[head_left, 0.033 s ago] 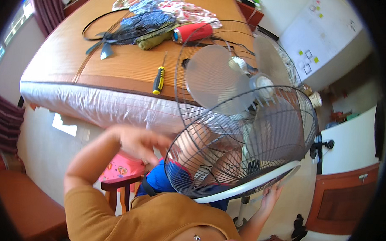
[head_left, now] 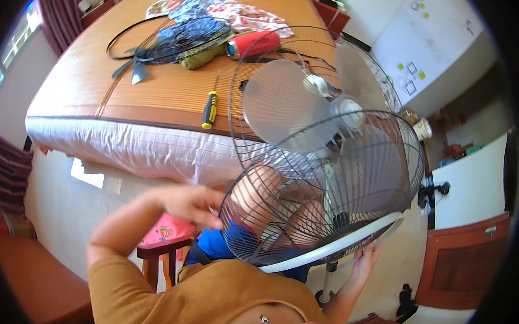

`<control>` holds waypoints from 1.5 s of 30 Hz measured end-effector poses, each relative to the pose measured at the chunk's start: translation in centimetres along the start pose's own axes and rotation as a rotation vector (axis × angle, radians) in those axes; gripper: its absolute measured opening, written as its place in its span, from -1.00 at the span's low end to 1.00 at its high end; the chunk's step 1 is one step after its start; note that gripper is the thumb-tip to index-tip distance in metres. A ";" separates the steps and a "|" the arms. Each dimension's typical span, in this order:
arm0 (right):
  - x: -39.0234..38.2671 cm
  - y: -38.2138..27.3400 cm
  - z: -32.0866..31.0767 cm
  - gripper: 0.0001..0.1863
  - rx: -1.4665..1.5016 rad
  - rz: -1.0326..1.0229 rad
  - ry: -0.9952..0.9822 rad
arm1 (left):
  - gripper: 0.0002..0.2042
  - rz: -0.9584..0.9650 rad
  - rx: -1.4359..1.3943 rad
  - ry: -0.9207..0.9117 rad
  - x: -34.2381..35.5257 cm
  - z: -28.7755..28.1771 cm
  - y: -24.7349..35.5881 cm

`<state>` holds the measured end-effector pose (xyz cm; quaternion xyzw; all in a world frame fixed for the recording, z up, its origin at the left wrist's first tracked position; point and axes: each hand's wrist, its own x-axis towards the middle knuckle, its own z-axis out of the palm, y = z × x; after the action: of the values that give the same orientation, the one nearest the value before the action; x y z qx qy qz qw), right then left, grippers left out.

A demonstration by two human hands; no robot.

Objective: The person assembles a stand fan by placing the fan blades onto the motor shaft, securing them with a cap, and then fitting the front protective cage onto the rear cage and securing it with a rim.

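Observation:
My left hand (head_left: 196, 206) has its fingers apart beside the left edge of a black wire fan guard (head_left: 251, 245) lying over my lap. My right hand (head_left: 363, 261) grips the white rim (head_left: 319, 252) of that guard from below, at the lower right. Behind the guard are the fan's translucent blades (head_left: 276, 97) with a white hub (head_left: 347, 111), and a second wire cage around them. The fan's pole (head_left: 330, 279) stands below. A yellow-and-black screwdriver (head_left: 210, 112) lies on the bed mat nearby.
The bed (head_left: 79, 87) holds a loose black ring (head_left: 108, 42) with small dark blades, crumpled clothes (head_left: 195, 37) and a red cylinder (head_left: 258, 43). A wooden chair armrest (head_left: 159, 244) is at my left, a white cabinet (head_left: 418, 47) at back right, a wooden door panel (head_left: 456, 260) at right.
My left hand has moved slightly downward beside the guard. The guard in my right hand has barely shifted, and the view has moved a little.

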<state>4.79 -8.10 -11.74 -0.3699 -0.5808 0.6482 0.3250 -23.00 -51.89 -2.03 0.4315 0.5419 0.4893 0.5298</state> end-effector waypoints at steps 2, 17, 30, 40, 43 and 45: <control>0.0 -1.5 2.4 -0.41 0.098 -0.056 0.002 | -0.70 0.145 0.045 0.164 -0.2 3.1 0.7; 10.4 -22.2 7.3 -0.67 -0.344 -0.506 -0.138 | -0.76 0.471 -0.189 0.960 5.2 -4.7 13.7; 10.7 -15.9 12.6 -0.69 0.028 -0.414 -0.172 | -0.71 0.128 0.270 1.385 5.2 -6.9 10.1; 9.8 -14.3 12.9 -0.65 -0.063 -0.573 0.057 | -0.67 0.549 0.053 1.459 9.1 -5.7 6.3; 10.1 -14.0 13.4 -0.66 0.007 -0.582 0.066 | -0.65 0.559 -0.105 1.465 10.1 -4.1 7.4; 9.8 -14.1 13.9 -0.67 0.048 -0.545 0.064 | -0.64 0.594 -0.120 1.547 10.4 -3.8 7.6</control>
<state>-12.34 -5.27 2.02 -0.2122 -0.6330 0.5384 0.5142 -27.85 -40.80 3.70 0.0692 0.5897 0.7955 -0.1213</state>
